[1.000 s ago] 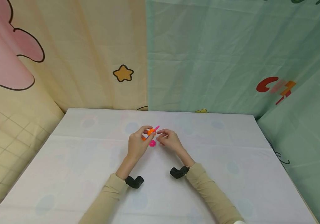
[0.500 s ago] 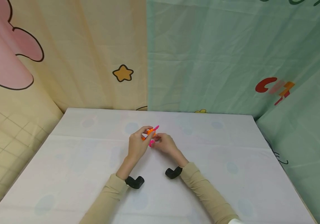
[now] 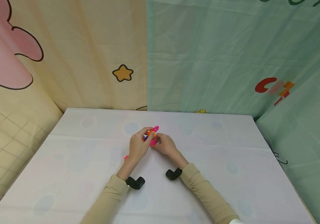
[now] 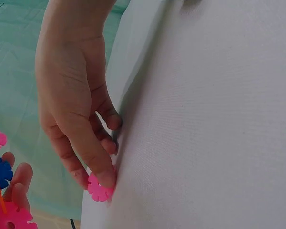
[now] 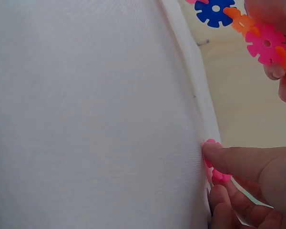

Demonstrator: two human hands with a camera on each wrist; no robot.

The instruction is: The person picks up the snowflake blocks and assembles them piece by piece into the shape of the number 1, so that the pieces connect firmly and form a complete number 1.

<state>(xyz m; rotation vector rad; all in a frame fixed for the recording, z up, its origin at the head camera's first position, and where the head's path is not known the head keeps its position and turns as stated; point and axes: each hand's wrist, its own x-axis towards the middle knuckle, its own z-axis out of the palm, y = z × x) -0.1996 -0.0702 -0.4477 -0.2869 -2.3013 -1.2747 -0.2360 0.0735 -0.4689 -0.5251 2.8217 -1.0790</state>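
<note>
My left hand (image 3: 138, 144) holds a chain of interlocking snowflake discs (image 3: 150, 132) in pink, orange and blue, raised above the table. In the right wrist view a blue disc (image 5: 214, 12) and a pink disc (image 5: 267, 43) of this chain are joined by orange ones. My right hand (image 3: 166, 144) is close beside it, thumb and fingers pinching a loose pink disc (image 4: 99, 188) low at the tabletop. Behind that thumb, the right wrist view shows pink (image 5: 221, 174) in two patches. Another bit of pink (image 3: 126, 157) peeks out left of my left wrist.
A white cloth with faint dots covers the table (image 3: 218, 186). Printed curtains (image 3: 204, 56) hang along the far edge and both sides. Each wrist carries a black mount (image 3: 135, 183) that juts inward over the table.
My right hand has moved left and down to the pink disc and now pinches it. The chain has turned in my left hand, and pink now shows beside the left wrist.
</note>
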